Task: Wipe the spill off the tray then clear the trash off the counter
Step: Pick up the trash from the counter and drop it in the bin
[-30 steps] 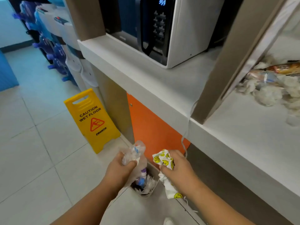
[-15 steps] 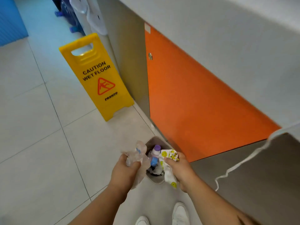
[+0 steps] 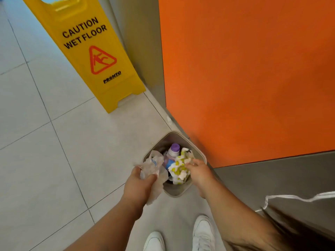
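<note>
Pale grey floor tiles (image 3: 54,160) form the surface, viewed from above. On the tiles, close against the cabinet base, stands a small grey open-topped plastic bin (image 3: 178,193). Inside the bin lies a clear plastic bottle (image 3: 172,153) with a purple cap and a blue label. The left hand (image 3: 138,186) is at the left rim of the bin. Its fingers and thumb are curled round a crumpled clear plastic wrapper (image 3: 154,166), which reaches over the rim, and a loose tail hangs below the hand. The right hand (image 3: 200,173) is over the right rim, back of the hand upward. Its fingers are bent down onto the right edge of a crumpled white cloth printed with yellow smiley faces (image 3: 178,169) and pinch it. The cloth sits over the bin opening, just right of the bottle and partly covering it. Two white shoes (image 3: 203,232) stand near the bin on the person's side. An orange flat cabinet door (image 3: 244,78) rises directly beyond the bin, a grey panel (image 3: 272,178) adjoins it on the right, and a thin white cord (image 3: 299,197) hangs across that panel. A yellow folding plastic sign (image 3: 94,51) marked "CAUTION WET FLOOR" stands on the tiles beyond the bin, beside the cabinet corner.
</note>
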A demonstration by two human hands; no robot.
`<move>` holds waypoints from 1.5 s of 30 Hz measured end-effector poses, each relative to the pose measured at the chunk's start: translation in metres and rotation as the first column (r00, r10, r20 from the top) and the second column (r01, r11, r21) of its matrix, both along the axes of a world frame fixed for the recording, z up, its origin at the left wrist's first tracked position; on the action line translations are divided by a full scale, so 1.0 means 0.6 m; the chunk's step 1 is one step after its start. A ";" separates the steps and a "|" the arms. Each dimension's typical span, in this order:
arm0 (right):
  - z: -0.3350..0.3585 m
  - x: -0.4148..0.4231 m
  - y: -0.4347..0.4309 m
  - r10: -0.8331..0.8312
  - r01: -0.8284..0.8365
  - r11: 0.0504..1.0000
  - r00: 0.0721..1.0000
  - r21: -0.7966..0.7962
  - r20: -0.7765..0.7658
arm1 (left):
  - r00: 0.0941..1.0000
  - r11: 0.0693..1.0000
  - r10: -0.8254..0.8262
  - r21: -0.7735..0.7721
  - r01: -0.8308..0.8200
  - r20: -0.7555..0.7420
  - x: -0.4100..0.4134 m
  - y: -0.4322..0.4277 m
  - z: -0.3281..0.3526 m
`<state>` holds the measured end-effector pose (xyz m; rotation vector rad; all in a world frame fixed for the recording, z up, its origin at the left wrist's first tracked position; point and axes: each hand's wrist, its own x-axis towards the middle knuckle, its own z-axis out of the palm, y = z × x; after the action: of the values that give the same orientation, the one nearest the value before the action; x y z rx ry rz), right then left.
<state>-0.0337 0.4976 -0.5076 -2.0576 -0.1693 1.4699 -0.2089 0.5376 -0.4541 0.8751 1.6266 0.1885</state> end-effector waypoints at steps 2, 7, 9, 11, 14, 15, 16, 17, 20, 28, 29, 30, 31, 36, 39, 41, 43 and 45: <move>-0.006 -0.003 -0.016 0.042 -0.042 0.999 0.999 -0.013 -0.002 | 1.000 1.000 -0.003 0.007 0.003 -0.018 0.009 -0.001 -0.010; -0.014 -0.008 -0.056 0.048 -0.048 0.999 0.998 -0.017 -0.035 | 0.999 0.999 -0.014 -0.042 0.017 0.053 0.034 -0.001 -0.024; -0.010 -0.005 -0.065 0.023 -0.023 1.000 0.999 -0.013 -0.044 | 0.994 0.996 -0.015 -0.082 0.024 0.109 0.043 -0.001 -0.027; -0.005 -0.001 -0.071 0.004 -0.004 1.000 0.999 -0.007 -0.050 | 0.994 0.997 -0.019 -0.077 0.027 0.106 0.052 0.001 -0.023; 0.008 0.004 -0.072 -0.022 0.023 0.999 0.998 0.025 -0.057 | 0.996 0.999 -0.028 -0.039 0.032 0.088 0.056 0.004 -0.017; 0.016 0.005 -0.070 -0.024 0.026 0.999 0.998 0.037 -0.063 | 0.996 0.999 -0.032 -0.026 0.034 0.083 0.057 0.006 -0.014; 0.022 0.006 -0.070 -0.024 0.027 0.999 0.997 0.045 -0.073 | 0.996 0.999 -0.032 -0.017 0.034 0.078 0.058 0.006 -0.009; 0.031 0.006 -0.068 -0.020 0.024 0.998 0.996 0.052 -0.083 | 0.997 0.999 -0.029 -0.017 0.030 0.074 0.058 0.007 -0.001; 0.060 0.003 -0.066 0.005 0.003 0.997 0.994 0.077 -0.107 | 0.995 0.998 -0.053 -0.011 0.054 0.082 0.060 0.004 0.026; 0.195 0.003 -0.072 0.057 -0.053 0.988 0.998 0.146 -0.023 | 0.968 0.972 -0.235 0.036 0.233 0.085 0.050 -0.005 0.162; 0.222 0.006 -0.073 0.058 -0.054 0.986 0.998 0.155 -0.017 | 0.964 0.967 -0.255 0.046 0.252 0.078 0.046 -0.004 0.185; 0.251 0.008 -0.075 0.059 -0.056 0.984 0.998 0.168 -0.011 | 0.960 0.961 -0.273 0.053 0.270 0.069 0.042 -0.004 0.208; 0.282 0.011 -0.076 0.060 -0.059 0.981 0.998 0.185 -0.001 | 0.954 0.955 -0.293 0.061 0.289 0.058 0.036 -0.004 0.231; 0.445 0.017 -0.085 0.058 -0.077 0.952 0.996 0.297 0.074 | 0.912 0.904 -0.409 0.136 0.405 0.004 0.012 -0.007 0.355; 0.551 0.023 -0.100 0.051 -0.103 0.915 0.989 0.389 0.141 | 0.872 0.854 -0.490 0.194 0.482 -0.010 0.007 -0.010 0.435; 0.623 0.028 -0.117 0.030 -0.113 0.890 0.981 0.443 0.190 | 0.832 0.803 -0.554 0.240 0.545 -0.035 0.004 -0.012 0.482; 0.691 0.036 -0.140 -0.010 -0.116 0.868 0.968 0.483 0.250 | 0.789 0.749 -0.611 0.282 0.600 -0.057 0.005 -0.016 0.527; 0.750 0.045 -0.169 -0.064 -0.105 0.854 0.951 0.510 0.303 | 0.738 0.687 -0.671 0.311 0.657 -0.076 0.014 -0.020 0.568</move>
<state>-0.0069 0.3963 -0.0574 -1.8099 -0.6482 0.9539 -0.2008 0.5257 -0.1135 1.6552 1.1470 -0.0501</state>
